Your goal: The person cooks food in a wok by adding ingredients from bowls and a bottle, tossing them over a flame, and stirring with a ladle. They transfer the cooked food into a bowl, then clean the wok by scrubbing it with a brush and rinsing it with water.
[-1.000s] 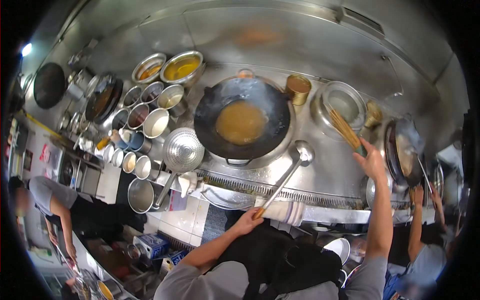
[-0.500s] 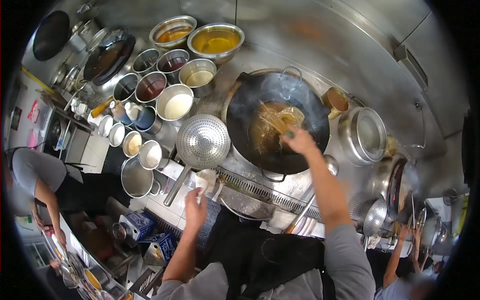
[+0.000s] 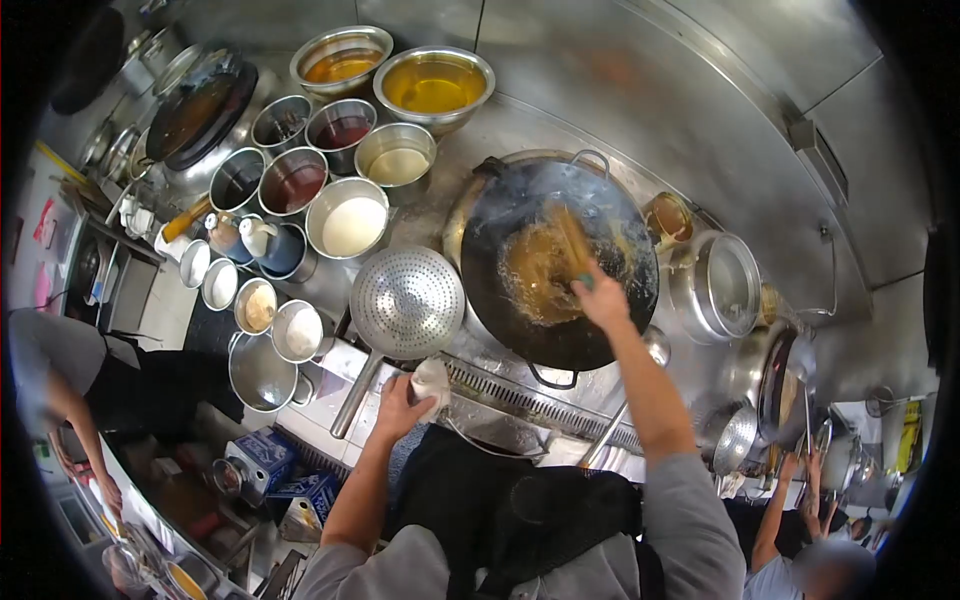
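Right hand: the right hand (image 3: 603,296) is closed around the near end of a bamboo wok brush (image 3: 572,243), held out over the wok (image 3: 556,262).
Brush axis: the long axis of the brush is seen running from the hand up and away toward the back wall, with the far end dipped in the brown liquid (image 3: 535,270); the bristles are blurred.
Left hand: the left hand (image 3: 399,408) is curled over a white cloth (image 3: 432,382), pinched at the front edge of the range just below the perforated strainer (image 3: 406,302).
Nearer hand: the wok is lain over by the right hand; the left hand is kept well apart from it, down and to the left.
Wok position: the wok is set in the middle of the range, forward and slightly right of the body, with its loop handles at the far and near rims.
Strainer: its bowl is laid face up just left of the wok, the handle slanting down toward the left hand.
Ladle: a ladle (image 3: 655,345) is rested beside the right forearm, its bowl near the wok's right rim.
Seasoning pots: a cluster of metal pots (image 3: 348,224) is ranged to the left and behind.
Others: a person's sleeve (image 3: 45,350) is seen at far left, and another person's hands (image 3: 805,465) at lower right.
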{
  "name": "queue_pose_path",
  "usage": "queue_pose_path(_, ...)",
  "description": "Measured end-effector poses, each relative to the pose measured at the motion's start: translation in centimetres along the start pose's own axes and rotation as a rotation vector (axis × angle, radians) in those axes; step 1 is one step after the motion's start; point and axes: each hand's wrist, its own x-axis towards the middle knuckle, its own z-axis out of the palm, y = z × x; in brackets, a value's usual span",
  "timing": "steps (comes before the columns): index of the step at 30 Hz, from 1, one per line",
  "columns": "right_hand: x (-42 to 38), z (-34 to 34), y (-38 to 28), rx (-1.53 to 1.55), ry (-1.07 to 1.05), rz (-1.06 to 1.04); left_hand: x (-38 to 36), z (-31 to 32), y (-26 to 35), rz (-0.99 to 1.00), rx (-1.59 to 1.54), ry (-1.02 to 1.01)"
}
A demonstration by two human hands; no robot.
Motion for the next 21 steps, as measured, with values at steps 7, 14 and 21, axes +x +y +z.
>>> queue_pose_path(7,-6.9,-2.0,-1.7,0.287,-0.405,-0.238,0.0,1.4,1.0,-0.026,-0.453,-0.092)
queue_pose_path(14,1.3,-14.5,6.2,-0.436,-0.42,-0.096,-5.0,-0.4,2.8,-0.207,-1.279,0.0)
queue_pose_path(21,-3.5,-0.8,-1.0,-0.137,-0.15,-0.201,-5.7,-0.1,7.4,-0.172,-1.403,-0.086)
